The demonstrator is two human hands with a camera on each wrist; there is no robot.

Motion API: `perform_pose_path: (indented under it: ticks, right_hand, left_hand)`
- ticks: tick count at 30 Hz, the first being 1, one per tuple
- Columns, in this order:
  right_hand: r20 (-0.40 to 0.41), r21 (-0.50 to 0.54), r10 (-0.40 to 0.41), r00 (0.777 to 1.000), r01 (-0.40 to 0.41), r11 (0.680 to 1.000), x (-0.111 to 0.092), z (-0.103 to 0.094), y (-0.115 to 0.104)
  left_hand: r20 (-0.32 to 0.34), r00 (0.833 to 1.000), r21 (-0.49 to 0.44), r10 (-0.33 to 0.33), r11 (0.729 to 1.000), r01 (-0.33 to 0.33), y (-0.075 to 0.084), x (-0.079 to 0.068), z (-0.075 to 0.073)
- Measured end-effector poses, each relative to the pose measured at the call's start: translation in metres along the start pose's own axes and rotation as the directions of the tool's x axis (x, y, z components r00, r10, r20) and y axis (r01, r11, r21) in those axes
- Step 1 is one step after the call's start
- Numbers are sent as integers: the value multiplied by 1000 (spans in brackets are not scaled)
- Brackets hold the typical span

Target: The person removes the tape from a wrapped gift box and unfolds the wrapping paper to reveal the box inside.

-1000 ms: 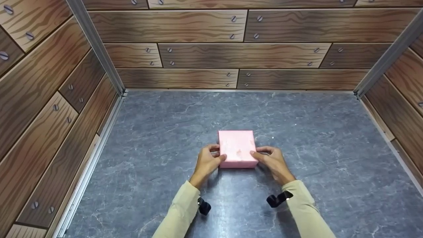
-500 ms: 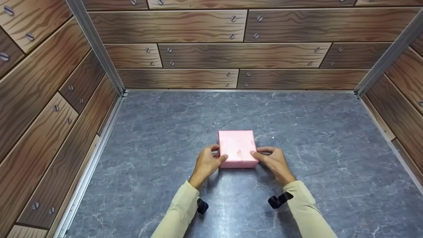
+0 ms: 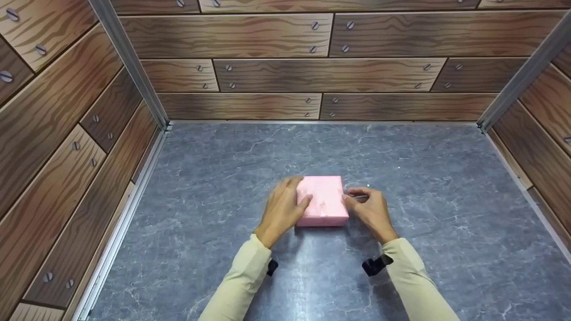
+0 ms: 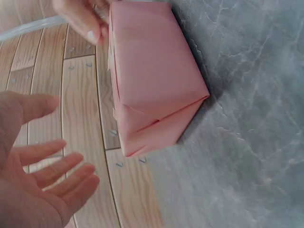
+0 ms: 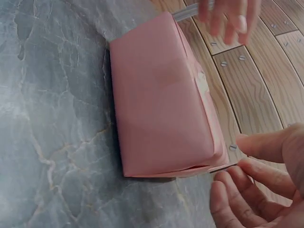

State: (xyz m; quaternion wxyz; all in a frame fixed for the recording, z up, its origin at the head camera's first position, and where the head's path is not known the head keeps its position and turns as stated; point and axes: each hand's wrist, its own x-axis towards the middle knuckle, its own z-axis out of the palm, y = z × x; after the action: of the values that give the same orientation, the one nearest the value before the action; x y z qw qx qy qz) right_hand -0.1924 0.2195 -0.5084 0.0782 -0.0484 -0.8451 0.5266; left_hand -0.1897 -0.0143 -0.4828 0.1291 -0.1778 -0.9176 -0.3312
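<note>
A small square box wrapped in pink paper [image 3: 322,196] lies flat on the grey surface, with folded paper at its ends and a pale torn-looking patch [image 5: 202,83] along its top edge. My left hand [image 3: 282,205] hovers over its left edge; in the left wrist view the fingers are spread and apart from the paper. My right hand [image 3: 369,211] is at the right side, fingers loosely bent. From the right wrist, the index fingertip [image 5: 244,163] is right at a thin dark edge by the box's folded end, while the thumb stands apart from it.
The grey marbled surface [image 3: 214,187] spreads around the box. Plank-patterned walls [image 3: 250,76] enclose it at the back and both sides, with metal corner posts [image 3: 129,58]. A black wrist camera [image 3: 374,266] is strapped at the right sleeve.
My left hand has let go of the box's left side, rising and moving forward with its fingers opening. My right hand has loosened and shifted slightly up. The box stays in place.
</note>
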Motion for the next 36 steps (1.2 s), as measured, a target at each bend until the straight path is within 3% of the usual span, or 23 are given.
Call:
perform_pose_path:
  ticks: [3, 7, 10, 16, 22, 36]
  right_hand:
    - [-34, -34, -70, 997, 69, 997, 3, 3, -4]
    - [-59, -96, -150, 987, 144, 985, 6, 7, -6]
    - [-70, -177, -209, 975, 194, 965, 9, 12, -5]
    - [-51, -295, -314, 948, 287, 911, 11, 18, -4]
    - [-21, -359, -352, 936, 322, 876, 10, 22, -3]
    - [-41, -438, -349, 936, 297, 848, 7, 28, -4]
  left_hand:
    - [50, 993, 41, 105, 993, -108, 6, 3, 6]
    - [137, 963, 89, 232, 965, -245, 11, 4, 17]
    - [186, 942, 133, 279, 943, -305, 13, 6, 25]
    - [281, 930, 206, 239, 931, -301, 16, 11, 36]
    - [348, 918, 262, 188, 921, -288, 16, 13, 41]
    - [366, 917, 258, 158, 930, -263, 15, 14, 41]
